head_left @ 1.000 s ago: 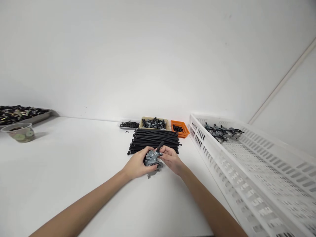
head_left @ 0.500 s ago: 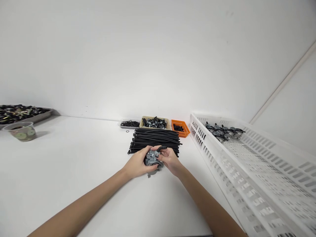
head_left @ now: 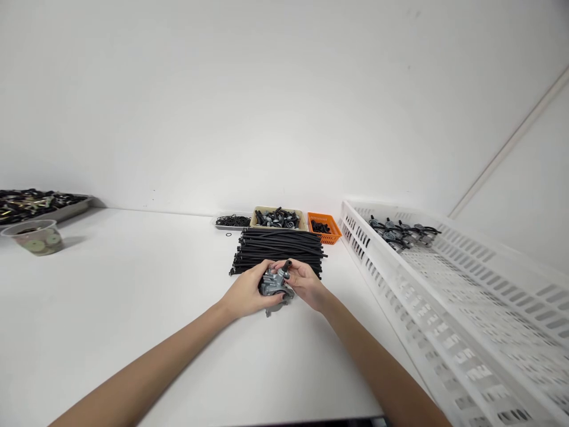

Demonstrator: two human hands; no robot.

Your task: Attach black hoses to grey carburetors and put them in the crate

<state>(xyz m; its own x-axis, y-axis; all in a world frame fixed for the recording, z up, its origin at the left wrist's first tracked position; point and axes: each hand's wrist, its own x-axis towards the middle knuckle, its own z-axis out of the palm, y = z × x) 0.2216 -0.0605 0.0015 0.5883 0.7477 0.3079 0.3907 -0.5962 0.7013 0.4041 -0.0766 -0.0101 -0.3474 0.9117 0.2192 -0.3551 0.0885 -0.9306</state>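
Observation:
A small grey metal carburetor (head_left: 272, 286) is held in front of me, just above the near edge of a bundle of black hoses (head_left: 280, 246). My left hand (head_left: 243, 292) is closed round its left side, thumb across the front. At its upper end sits a short black rubber tube (head_left: 287, 266) with a grey round base. My right hand (head_left: 307, 284) pinches around that base, fingers closed; the fingertips behind it are partly hidden.
Behind the hoses stand a tray of black rings (head_left: 233, 221), a tan tray of grey-and-black fittings (head_left: 302, 222) and an orange basket (head_left: 331, 238). A long white crate (head_left: 400, 284) on the right holds several carburetors (head_left: 402, 234). A clear cup (head_left: 38, 238) and a metal tray (head_left: 71, 209) are left.
The short black tube has turned from pointing right to pointing up and towards me, with my right fingers shifting around it. My left hand keeps its hold on the carburetor.

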